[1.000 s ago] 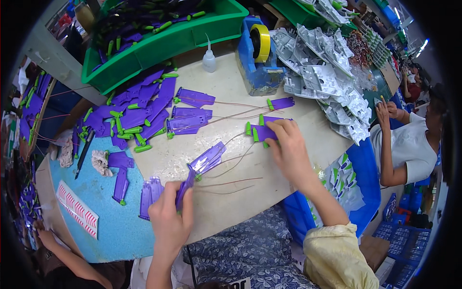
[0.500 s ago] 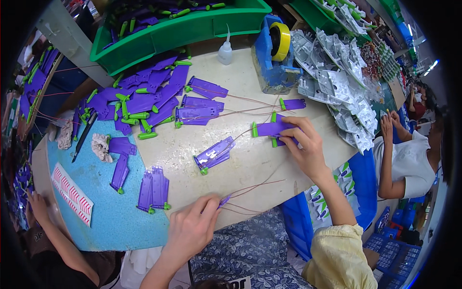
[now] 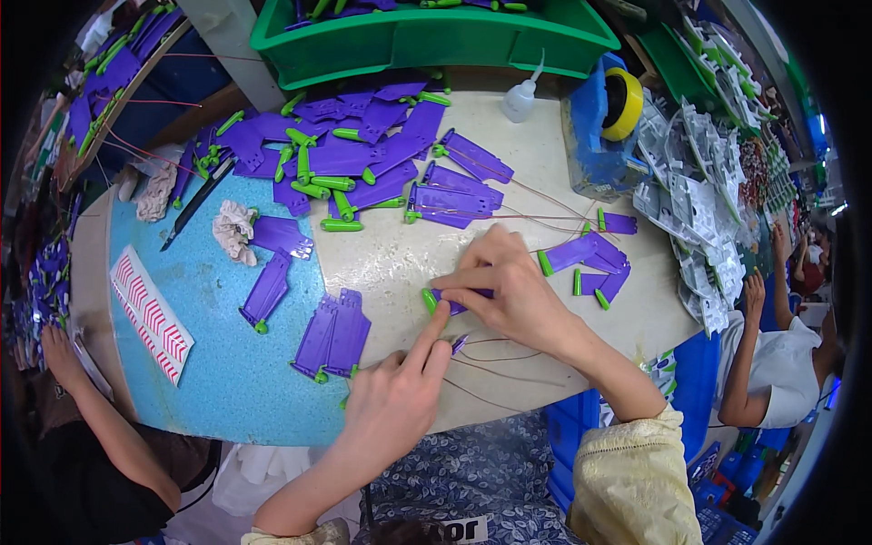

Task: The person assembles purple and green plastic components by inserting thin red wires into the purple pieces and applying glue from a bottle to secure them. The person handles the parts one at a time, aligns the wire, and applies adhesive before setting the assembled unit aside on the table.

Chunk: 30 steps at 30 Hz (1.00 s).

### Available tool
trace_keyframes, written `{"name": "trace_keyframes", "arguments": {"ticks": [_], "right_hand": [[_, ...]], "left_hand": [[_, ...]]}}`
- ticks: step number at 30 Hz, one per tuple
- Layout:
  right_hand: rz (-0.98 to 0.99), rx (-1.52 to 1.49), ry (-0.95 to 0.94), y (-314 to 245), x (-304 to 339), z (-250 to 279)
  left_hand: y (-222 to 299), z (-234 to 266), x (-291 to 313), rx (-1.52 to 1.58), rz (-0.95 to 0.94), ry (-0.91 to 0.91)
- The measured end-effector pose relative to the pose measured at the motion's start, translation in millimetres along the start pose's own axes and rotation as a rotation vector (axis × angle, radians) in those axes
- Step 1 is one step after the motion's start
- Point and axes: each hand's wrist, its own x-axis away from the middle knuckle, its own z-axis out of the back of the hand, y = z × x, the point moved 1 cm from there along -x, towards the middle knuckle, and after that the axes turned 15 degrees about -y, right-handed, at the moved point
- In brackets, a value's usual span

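My right hand (image 3: 513,295) is over the middle of the table, its fingers closed on a flat purple plastic part with a green end (image 3: 431,300). The hand covers most of that part. My left hand (image 3: 395,395) stretches its index finger to the same part, beside the green end. Under its other fingers lies another purple part (image 3: 460,344), mostly hidden, with thin brown wires (image 3: 495,371) trailing to the right. To the right of my right hand lie purple parts with green ends (image 3: 595,252). Two more purple parts (image 3: 332,331) lie side by side left of my hands.
A heap of purple and green parts (image 3: 363,154) lies before a green bin (image 3: 436,59). Farther right stand a dropper bottle (image 3: 519,102), a blue tape dispenser (image 3: 595,136) and stacked grey plastic shells (image 3: 699,200). A black knife (image 3: 195,204) lies at left. Co-workers sit on both sides.
My right hand has moved left, from the purple parts at right to the one in the middle. My left index finger has reached out to it. The whole view has shifted.
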Motion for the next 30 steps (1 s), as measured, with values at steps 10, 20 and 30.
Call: {"name": "trace_keyframes", "arguments": {"ticks": [10, 20, 30], "right_hand": [[-0.178, -0.680, -0.062, -31.9, 24.2, 10.3], [-0.172, -0.687, 0.219, -44.3, 59.2, -17.3], [-0.328, -0.196, 0.005, -68.2, 74.5, 28.1]], "left_hand": [[-15.9, 27.3, 6.1, 0.637, 0.059, 0.141], [9.9, 11.1, -5.5, 0.709, -0.102, 0.376], [14.1, 9.2, -3.0, 0.579, -0.117, 0.043]]}}
